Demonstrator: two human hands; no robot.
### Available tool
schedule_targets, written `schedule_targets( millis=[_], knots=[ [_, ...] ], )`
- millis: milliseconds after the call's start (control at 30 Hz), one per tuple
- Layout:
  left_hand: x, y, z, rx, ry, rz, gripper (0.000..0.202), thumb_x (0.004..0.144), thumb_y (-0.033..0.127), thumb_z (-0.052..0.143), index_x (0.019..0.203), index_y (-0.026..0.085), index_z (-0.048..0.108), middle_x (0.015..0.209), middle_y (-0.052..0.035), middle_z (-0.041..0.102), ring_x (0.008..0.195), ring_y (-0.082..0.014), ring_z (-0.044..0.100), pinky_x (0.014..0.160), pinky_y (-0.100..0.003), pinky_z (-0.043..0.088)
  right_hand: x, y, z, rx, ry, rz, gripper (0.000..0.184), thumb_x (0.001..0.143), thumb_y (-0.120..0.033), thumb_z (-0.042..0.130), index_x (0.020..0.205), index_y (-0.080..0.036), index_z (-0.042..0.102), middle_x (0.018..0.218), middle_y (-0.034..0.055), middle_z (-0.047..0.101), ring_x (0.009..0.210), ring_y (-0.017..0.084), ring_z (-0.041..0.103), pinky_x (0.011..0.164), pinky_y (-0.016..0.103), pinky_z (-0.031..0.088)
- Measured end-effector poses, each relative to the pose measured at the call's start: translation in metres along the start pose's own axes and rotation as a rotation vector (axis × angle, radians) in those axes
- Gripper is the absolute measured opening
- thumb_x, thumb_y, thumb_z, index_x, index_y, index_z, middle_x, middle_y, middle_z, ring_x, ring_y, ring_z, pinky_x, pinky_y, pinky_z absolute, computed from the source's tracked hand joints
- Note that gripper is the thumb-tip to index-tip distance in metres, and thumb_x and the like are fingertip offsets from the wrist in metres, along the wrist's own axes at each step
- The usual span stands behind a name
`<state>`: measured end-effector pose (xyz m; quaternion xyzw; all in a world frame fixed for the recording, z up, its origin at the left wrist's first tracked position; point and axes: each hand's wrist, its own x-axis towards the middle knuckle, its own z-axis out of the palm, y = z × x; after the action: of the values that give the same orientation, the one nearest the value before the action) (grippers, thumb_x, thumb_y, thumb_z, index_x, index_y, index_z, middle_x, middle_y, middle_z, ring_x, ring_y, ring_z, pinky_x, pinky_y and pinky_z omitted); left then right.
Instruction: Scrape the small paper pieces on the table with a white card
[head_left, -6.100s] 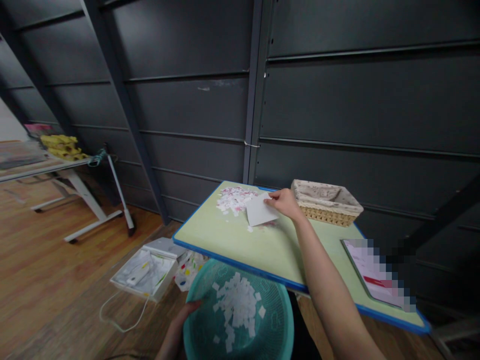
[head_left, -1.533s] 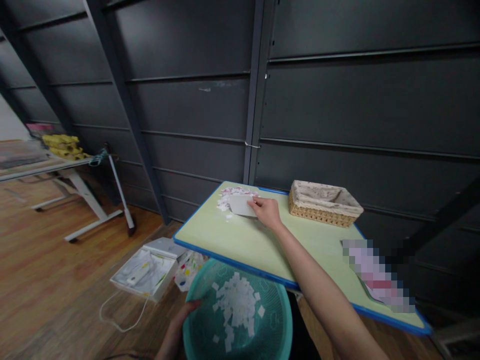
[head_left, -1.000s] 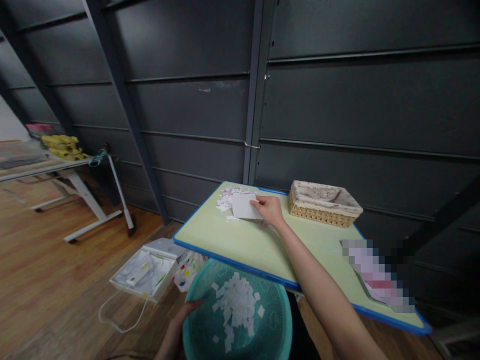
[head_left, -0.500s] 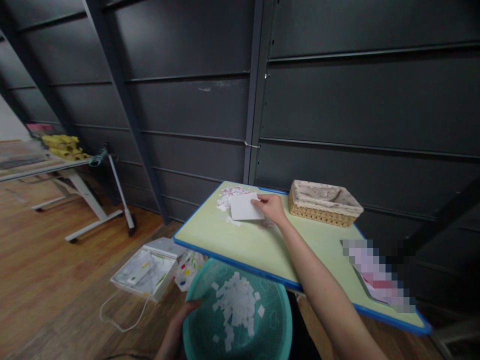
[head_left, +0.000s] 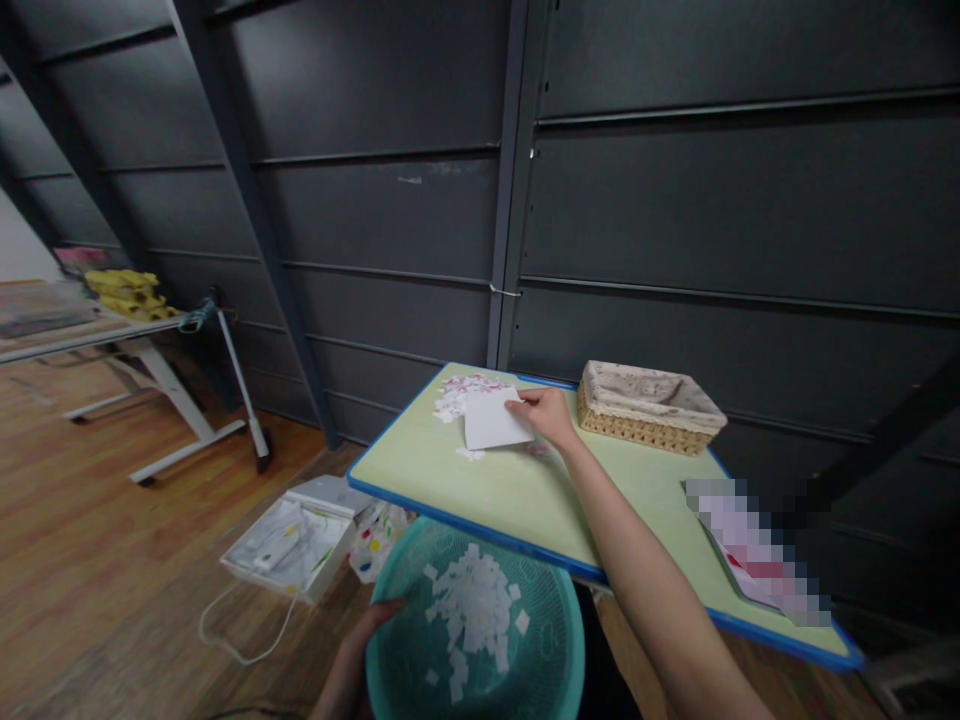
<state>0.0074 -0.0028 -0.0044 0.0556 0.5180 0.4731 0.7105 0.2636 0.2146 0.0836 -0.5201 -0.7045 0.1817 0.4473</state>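
Between the thumb and fingers of my right hand [head_left: 546, 415] is a blank white card [head_left: 495, 420], held tilted over the pale green tabletop [head_left: 420, 468]. Small white and pinkish paper scraps [head_left: 463, 395] lie in a pile behind and left of the card, and a few more show at its lower edges. My left hand [head_left: 375, 618] grips the rim of a teal plastic basket [head_left: 551, 640], thumb over the inside edge and the other fingers hidden. The basket sits under the table's front edge, with many small white paper pieces [head_left: 476, 600] inside.
A cloth-lined wicker basket [head_left: 651, 408] stands at the table's back right. A partly pixelated flat item [head_left: 757, 565] lies at the right edge. On the floor to the left are an open white box [head_left: 289, 545] with a cord and a dotted bag [head_left: 377, 540]. Dark wall panels rise behind.
My right hand has moved the white card slightly toward me and to the right. My left hand and the teal basket stay where they were.
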Motion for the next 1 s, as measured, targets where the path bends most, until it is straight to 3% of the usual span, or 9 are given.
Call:
schedule_targets(
  millis=[167, 367, 633, 767, 1000],
  knots=[
    [-0.004, 0.000, 0.004, 0.002, 0.025, 0.019, 0.082, 0.073, 0.019, 0.067, 0.146, 0.014, 0.031, 0.080, -0.0068, 0.080, 0.082, -0.0300, 0.074, 0.087, -0.044, 0.054, -0.001, -0.003, -0.001, 0.024, -0.043, 0.017, 0.027, 0.068, -0.038, 0.056, 0.056, -0.014, 0.062, 0.052, -0.0033, 0.043, 0.052, 0.010, 0.034, 0.048, 0.024, 0.023],
    [-0.005, 0.000, 0.004, 0.023, 0.054, 0.004, 0.080, 0.073, 0.022, 0.067, 0.144, 0.009, 0.033, 0.081, -0.0094, 0.080, 0.083, -0.0321, 0.073, 0.088, -0.046, 0.053, -0.002, -0.008, -0.012, 0.100, -0.208, -0.010, 0.033, 0.065, -0.038, 0.059, 0.045, -0.017, 0.043, 0.049, -0.0057, 0.029, 0.051, 0.008, 0.025, 0.048, 0.024, 0.017],
    [-0.005, 0.001, 0.003, 0.048, 0.006, 0.003, 0.084, 0.076, 0.025, 0.065, 0.143, -0.006, 0.026, 0.062, -0.0086, 0.078, 0.072, -0.0330, 0.074, 0.073, -0.042, 0.057, -0.002, -0.004, -0.014, 0.205, -0.238, 0.060, 0.029, 0.062, -0.039, 0.064, 0.051, -0.014, 0.056, 0.049, -0.0049, 0.035, 0.050, 0.008, 0.029, 0.048, 0.024, 0.018],
    [-0.008, 0.001, 0.004, 0.056, -0.009, 0.011, 0.089, 0.076, 0.027, 0.065, 0.144, -0.009, 0.019, 0.055, -0.0077, 0.075, 0.065, -0.0334, 0.073, 0.073, -0.044, 0.057, -0.001, 0.002, -0.014, 0.191, -0.288, 0.067, 0.028, 0.062, -0.039, 0.064, 0.054, -0.012, 0.060, 0.048, -0.0051, 0.035, 0.049, 0.007, 0.028, 0.047, 0.024, 0.016],
    [-0.006, 0.001, 0.004, 0.023, 0.001, 0.029, 0.085, 0.075, 0.024, 0.065, 0.146, 0.000, 0.025, 0.065, -0.0082, 0.078, 0.074, -0.0329, 0.074, 0.084, -0.044, 0.054, -0.001, 0.001, -0.017, 0.276, -0.280, 0.112, 0.030, 0.059, -0.040, 0.068, 0.057, -0.011, 0.064, 0.049, -0.0043, 0.041, 0.048, 0.008, 0.032, 0.047, 0.024, 0.019]
  ],
)
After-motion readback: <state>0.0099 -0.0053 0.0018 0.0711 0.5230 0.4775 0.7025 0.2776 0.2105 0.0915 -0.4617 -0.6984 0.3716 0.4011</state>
